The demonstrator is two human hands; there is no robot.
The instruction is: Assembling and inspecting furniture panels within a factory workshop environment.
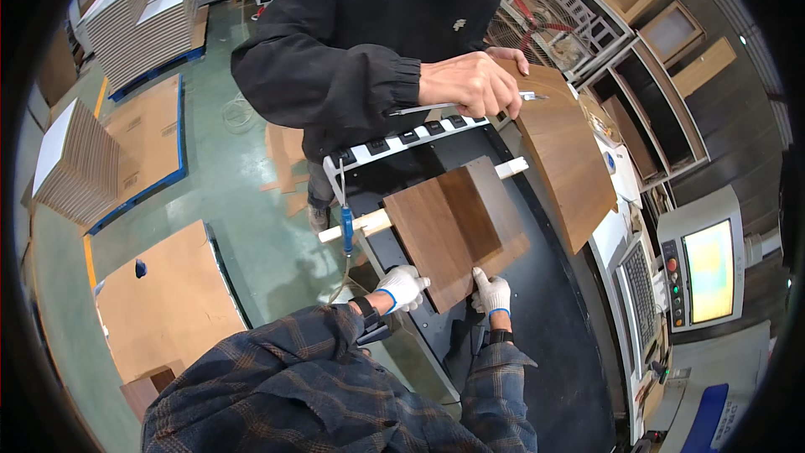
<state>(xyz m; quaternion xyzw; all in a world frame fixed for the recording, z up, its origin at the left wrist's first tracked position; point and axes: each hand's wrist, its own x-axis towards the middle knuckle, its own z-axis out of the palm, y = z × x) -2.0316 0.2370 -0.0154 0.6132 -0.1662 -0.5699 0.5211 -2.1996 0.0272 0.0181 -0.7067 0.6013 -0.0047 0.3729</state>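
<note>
My left hand (404, 288), in a white knit glove, grips the near left edge of a dark brown wood-grain panel (440, 243). My right hand (491, 292), gloved the same way, holds the near edge with its thumb on top. Beneath the panel, a pale wooden strip (366, 224) sticks out at both sides. The panel is over a black machine table (553, 327). Across from me a person in a black jacket holds a slim metal tool, its kind unclear, in a bare hand (474, 84). That hand is by a larger brown board (563, 151).
A white rail with black pads (402, 143) borders the table's far side, with a blue air fitting (347, 231) hanging at its left end. To the right are a keyboard (639, 289) and a lit control screen (709, 272). Stacked panels (80, 172) stand on pallets at left.
</note>
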